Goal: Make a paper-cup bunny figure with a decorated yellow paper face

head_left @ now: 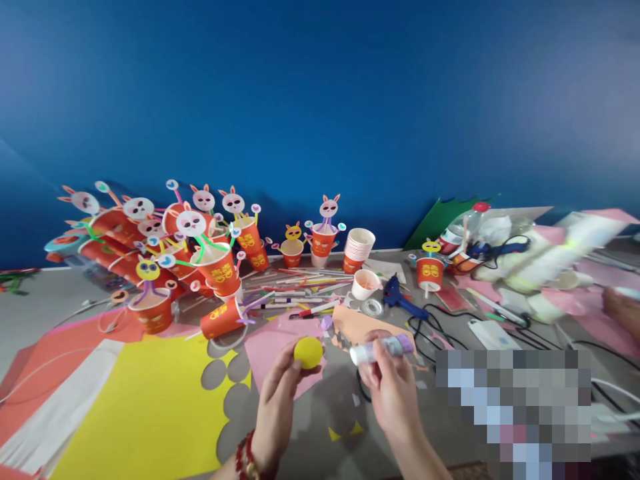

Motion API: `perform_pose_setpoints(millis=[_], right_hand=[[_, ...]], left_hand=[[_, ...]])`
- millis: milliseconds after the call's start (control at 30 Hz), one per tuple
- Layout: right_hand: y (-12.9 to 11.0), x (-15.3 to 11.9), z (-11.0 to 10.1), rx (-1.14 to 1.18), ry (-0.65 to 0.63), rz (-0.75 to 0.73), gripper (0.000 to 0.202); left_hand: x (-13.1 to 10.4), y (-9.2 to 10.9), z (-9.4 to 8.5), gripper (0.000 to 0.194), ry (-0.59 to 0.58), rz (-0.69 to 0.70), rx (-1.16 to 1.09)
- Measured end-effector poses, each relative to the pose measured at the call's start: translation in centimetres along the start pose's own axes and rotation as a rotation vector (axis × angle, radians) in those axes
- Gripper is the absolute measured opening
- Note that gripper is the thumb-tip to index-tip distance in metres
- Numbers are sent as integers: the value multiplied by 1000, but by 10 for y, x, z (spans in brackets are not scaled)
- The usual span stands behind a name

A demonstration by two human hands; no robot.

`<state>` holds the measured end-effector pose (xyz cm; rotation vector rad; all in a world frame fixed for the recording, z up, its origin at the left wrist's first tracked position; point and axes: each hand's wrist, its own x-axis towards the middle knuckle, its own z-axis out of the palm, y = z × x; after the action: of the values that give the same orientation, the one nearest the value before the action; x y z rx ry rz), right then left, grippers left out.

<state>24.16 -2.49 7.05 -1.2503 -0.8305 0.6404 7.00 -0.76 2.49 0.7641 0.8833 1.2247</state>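
Note:
Between the thumb and fingers of my left hand (283, 380) is a round yellow paper disc (308, 353), its flat face toward me. My right hand (390, 383) is closed around a glue stick (383, 349) with a white end and a purple end. The white end points left, toward the disc, with a gap between them. Both hands are above the table, over a pink paper sheet (280, 340) and a peach sheet (360, 320). To the left lies a yellow sheet (165, 400) with round holes cut along its edge.
Red paper cups with animal heads (220, 270) crowd the left back. Markers (295, 300) lie behind my hands. Also there are a stack of cups (359, 247), a blue glue gun (403, 300) with cables, and a tape roll (371, 307). Another person's hand (620, 310) is at far right.

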Motion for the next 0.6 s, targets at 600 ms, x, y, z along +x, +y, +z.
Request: perform_pose_setpoints(millis=[600], right_hand=[[22, -28, -11, 227, -278, 93, 49]], left_hand=[[9, 15, 12, 32, 65, -136, -230]])
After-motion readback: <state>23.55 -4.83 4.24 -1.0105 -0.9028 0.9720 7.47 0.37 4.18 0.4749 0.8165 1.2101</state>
